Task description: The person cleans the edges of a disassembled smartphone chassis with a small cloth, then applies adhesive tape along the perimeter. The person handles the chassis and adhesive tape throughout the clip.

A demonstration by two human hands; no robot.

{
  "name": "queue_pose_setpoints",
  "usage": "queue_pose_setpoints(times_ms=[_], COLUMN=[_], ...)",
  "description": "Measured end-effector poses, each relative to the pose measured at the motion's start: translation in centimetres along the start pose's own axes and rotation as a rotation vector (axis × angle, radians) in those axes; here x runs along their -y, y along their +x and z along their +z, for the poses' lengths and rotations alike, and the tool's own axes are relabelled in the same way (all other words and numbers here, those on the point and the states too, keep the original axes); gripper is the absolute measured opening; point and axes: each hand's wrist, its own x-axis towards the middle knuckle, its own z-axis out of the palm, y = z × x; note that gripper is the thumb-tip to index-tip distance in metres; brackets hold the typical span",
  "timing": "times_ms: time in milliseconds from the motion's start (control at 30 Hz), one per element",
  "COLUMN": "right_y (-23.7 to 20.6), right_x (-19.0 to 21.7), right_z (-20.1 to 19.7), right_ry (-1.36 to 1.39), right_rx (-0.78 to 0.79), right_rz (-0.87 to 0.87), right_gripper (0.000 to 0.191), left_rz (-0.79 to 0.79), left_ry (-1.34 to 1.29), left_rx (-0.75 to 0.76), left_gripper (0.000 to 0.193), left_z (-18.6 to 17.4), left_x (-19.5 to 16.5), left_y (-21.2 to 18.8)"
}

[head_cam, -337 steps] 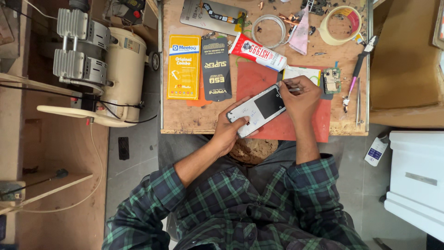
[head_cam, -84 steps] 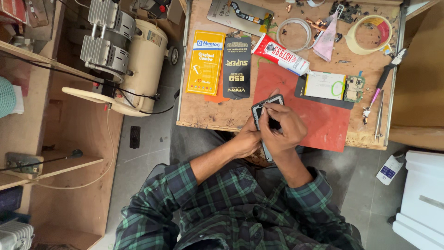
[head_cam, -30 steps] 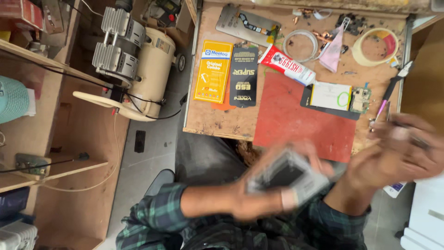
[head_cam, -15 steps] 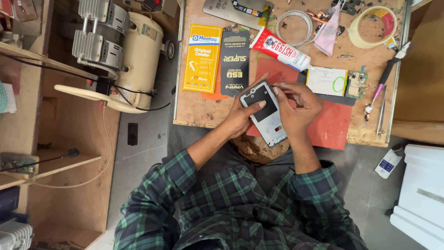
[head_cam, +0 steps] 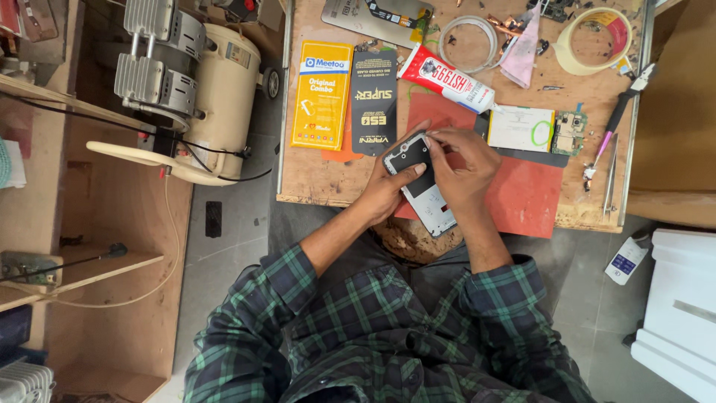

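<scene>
Phone (head_cam: 421, 183), now turned camera-end away over the red mat (head_cam: 522, 198), gripped along its edge by the left hand (head_cam: 388, 190), right hand (head_cam: 459, 168) pressing fingertips onto its upper face, glue tube (head_cam: 445, 78) just beyond.

A worn wooden worktop (head_cam: 313, 179) with chipped edges is seen from above. A red rectangular mat (head_cam: 533, 198) is laid on its near half. To the left of the mat, a yellow flat packet (head_cam: 321, 95) and a black flat packet (head_cam: 374, 102) are placed side by side. Behind the mat, a red-and-white tube (head_cam: 444, 77), a coil of clear tubing (head_cam: 467, 43) and a roll of cream tape (head_cam: 594, 41) are set. A small green circuit board (head_cam: 570, 133) and a white card (head_cam: 521, 128) are found beside the mat, and a pink-handled tool (head_cam: 616, 123) lies along the right edge.
</scene>
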Motion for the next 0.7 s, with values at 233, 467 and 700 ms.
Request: queue_pose_setpoints(times_ms=[233, 467, 700], right_y=[-0.03, 0.49, 0.72], right_x=[-0.07, 0.42, 0.81], right_z=[-0.13, -0.38, -0.62], right_ry=[-0.034, -0.125, -0.248], right_rx=[-0.001, 0.097, 0.011], right_rz=[-0.058, -0.217, -0.229], right_gripper=[0.016, 0.02, 0.027], left_rz=[-0.021, -0.014, -0.03], left_ry=[0.031, 0.004, 0.041], left_rx=[0.005, 0.016, -0.01], left_gripper=[0.068, 0.07, 0.068], left_z=[-0.06, 0.06, -0.07], left_x=[-0.19, -0.25, -0.01], left_y=[-0.01, -0.05, 0.03])
